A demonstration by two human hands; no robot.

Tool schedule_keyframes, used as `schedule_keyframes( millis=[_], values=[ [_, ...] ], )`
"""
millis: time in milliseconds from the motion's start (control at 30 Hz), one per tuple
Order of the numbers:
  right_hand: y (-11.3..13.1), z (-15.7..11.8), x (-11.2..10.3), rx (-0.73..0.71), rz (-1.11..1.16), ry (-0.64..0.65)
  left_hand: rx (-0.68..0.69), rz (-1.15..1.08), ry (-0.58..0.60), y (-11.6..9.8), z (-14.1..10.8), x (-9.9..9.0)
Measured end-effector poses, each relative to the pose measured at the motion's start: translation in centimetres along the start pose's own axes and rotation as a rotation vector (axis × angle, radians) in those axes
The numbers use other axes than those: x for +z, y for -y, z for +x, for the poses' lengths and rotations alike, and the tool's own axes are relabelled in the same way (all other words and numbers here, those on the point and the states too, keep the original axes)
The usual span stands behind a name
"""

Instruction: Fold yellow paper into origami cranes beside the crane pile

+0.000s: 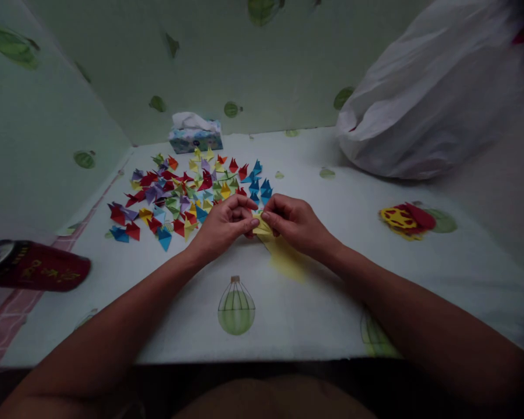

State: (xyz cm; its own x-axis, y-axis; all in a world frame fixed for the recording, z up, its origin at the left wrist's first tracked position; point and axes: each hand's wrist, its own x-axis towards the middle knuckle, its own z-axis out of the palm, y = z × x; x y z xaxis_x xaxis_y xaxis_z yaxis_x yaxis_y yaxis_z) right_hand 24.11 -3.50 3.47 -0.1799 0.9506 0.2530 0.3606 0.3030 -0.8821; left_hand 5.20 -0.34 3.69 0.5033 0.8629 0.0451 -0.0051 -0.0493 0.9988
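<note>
Between my two hands is a small piece of folded yellow paper (262,226), held just above the table. My left hand (231,218) pinches its left side between thumb and fingers. From the other side, my right hand (290,218) grips it with thumb and forefinger, covering part of the folds. Below and slightly right, a yellow patch (288,259) shows on the table; whether it is loose paper or print I cannot tell. Many folded paper cranes (174,192) in red, blue, yellow, purple and green lie spread beyond my left hand.
A tissue box (196,138) stands at the back against the wall. A large white plastic bag (402,128) fills the back right. Red and yellow cut-out pieces (406,220) lie at the right. A dark red can (39,266) is at the left edge of the table (183,326).
</note>
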Motion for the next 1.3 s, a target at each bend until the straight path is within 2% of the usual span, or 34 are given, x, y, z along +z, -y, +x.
schedule_keyframes(
  millis=[233,367,500,700,833,1100,1300],
  values=[
    [-0.1,0.1,-0.1,-0.003,0.010,0.044,-0.144,0.032,0.019,-0.2,0.1,-0.2],
    [-0.3,0.0,0.0,0.119,0.220,0.035,-0.140,-0.006,-0.055,-0.3,0.1,-0.2],
    [-0.8,-0.1,0.2,0.240,0.432,0.110,-0.122,-0.046,-0.161,-0.2,0.1,-0.1],
    [-1.2,0.0,0.4,0.301,0.598,0.132,-0.098,-0.108,-0.193,0.3,0.1,0.2],
    [-1.2,0.1,0.4,0.298,0.601,0.121,-0.094,-0.110,-0.197,0.3,0.1,0.3],
    [-0.4,0.0,0.3,0.240,0.412,0.069,-0.080,-0.098,-0.221,0.2,-0.1,0.4],
    [-1.1,-0.1,0.5,0.298,0.595,0.111,-0.070,-0.124,-0.228,0.4,0.0,0.4]
  ],
)
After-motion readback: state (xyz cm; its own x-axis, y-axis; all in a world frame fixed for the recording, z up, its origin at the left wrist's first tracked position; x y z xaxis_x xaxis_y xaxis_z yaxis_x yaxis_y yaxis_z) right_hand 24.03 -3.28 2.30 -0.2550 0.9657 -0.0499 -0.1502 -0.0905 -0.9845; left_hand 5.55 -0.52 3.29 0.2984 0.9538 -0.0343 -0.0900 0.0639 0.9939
